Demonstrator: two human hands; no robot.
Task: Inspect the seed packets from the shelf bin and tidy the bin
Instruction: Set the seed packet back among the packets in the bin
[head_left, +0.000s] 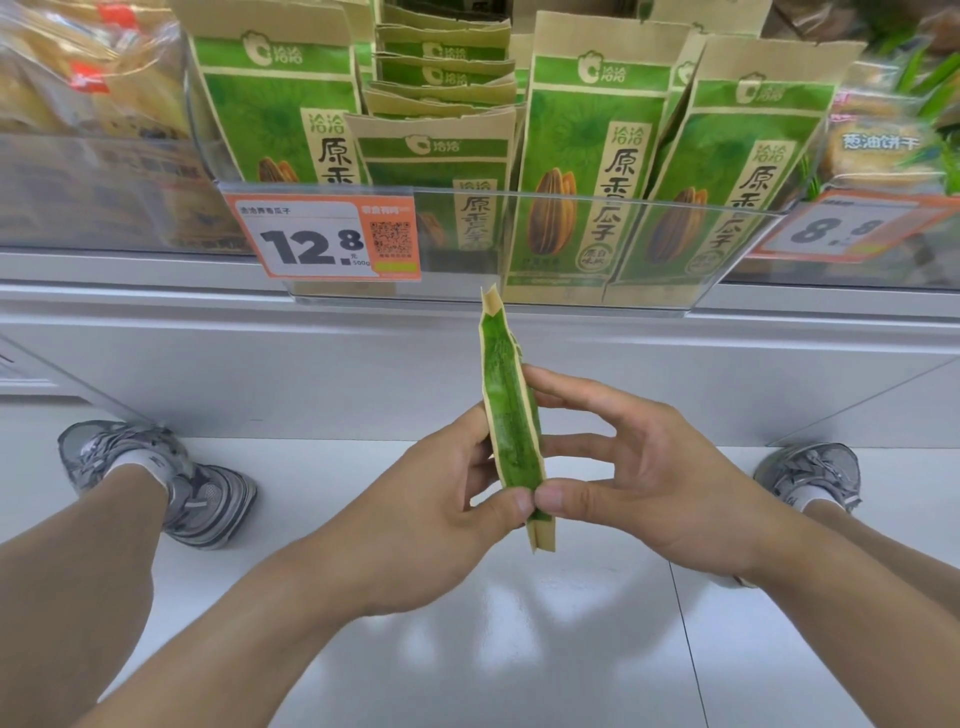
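A green and tan seed packet (511, 415) stands edge-on in front of me, its narrow side facing the camera. My left hand (447, 499) grips its left face, thumb pinching near the bottom. My right hand (639, 467) holds the right face with fingertips along it and the thumb meeting the left thumb. Above, a clear plastic shelf bin (571, 249) holds several matching sunflower seed packets (587, 171), some upright, some leaning, a shorter one (436, 171) in the middle.
An orange price tag reading 12.8 (322, 239) hangs on the bin's front left. Another tag (836, 228) and biscuit packs (878, 140) sit right. Bagged snacks (78, 78) fill the left. My two grey shoes (171, 478) (810, 473) stand on the white floor below the shelf.
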